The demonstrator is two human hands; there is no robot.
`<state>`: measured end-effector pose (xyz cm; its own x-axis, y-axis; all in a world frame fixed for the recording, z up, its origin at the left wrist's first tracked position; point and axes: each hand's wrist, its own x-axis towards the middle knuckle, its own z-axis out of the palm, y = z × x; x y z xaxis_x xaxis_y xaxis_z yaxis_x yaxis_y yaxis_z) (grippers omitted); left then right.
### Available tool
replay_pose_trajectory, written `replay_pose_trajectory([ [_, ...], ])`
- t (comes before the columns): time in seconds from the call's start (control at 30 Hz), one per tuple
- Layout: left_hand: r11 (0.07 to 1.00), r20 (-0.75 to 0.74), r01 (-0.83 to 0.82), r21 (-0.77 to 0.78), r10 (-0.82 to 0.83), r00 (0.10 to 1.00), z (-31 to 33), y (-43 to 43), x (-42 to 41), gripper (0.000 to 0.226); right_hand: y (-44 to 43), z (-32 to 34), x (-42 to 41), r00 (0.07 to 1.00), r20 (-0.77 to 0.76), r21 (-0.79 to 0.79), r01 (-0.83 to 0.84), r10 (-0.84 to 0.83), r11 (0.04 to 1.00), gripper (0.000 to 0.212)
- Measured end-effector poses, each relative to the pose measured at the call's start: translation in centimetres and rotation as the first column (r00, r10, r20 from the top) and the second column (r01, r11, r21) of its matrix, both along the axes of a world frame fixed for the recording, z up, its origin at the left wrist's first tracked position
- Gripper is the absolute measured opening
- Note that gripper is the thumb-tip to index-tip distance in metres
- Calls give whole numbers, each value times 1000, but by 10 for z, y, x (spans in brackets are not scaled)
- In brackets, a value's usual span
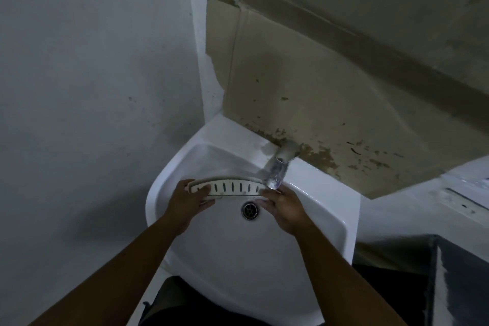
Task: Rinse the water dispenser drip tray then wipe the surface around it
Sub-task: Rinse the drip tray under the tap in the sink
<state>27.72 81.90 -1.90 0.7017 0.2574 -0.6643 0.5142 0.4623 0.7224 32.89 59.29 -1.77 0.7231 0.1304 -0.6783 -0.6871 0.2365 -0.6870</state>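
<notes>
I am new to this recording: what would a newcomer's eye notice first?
The white curved slotted plastic drip tray, held at its ends by the left hand and right hand over the white ceramic sink, its right end under water running from the grey metal tap. Behind the sink, a stained brown cardboard sheet covers the wall.

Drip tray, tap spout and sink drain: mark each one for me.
drip tray (230,187), head view, on its slotted top face.
tap spout (287,152), head view, on the grey body above the running water.
sink drain (250,210), head view, on the metal grate.
</notes>
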Motion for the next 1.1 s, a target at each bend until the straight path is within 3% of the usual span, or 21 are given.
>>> replay_pose_trajectory([
  [0.1,999,-50,42,23,-41,998,-8,-6,7,35,-16,6,-2,999,19,22,-34,33,999,20],
  [0.23,993,-63,106,55,-102,993,-12,-19,16,23,-33,21,-10,992,32,-85,-118,121,989,30],
  [0.67,948,-194,308,-75,-317,928,-7,-77,39,12,-93,51,-28,986,163,-250,68,-27,966,24],
  [0.93,880,-105,475,-11,-473,875,-1,-97,50,27,-115,49,-44,987,152,-383,104,-48,918,19],
  [1.1,862,-99,505,-31,-506,857,-4,-97,49,34,-117,43,-52,961,268,-495,77,68,865,22],
])
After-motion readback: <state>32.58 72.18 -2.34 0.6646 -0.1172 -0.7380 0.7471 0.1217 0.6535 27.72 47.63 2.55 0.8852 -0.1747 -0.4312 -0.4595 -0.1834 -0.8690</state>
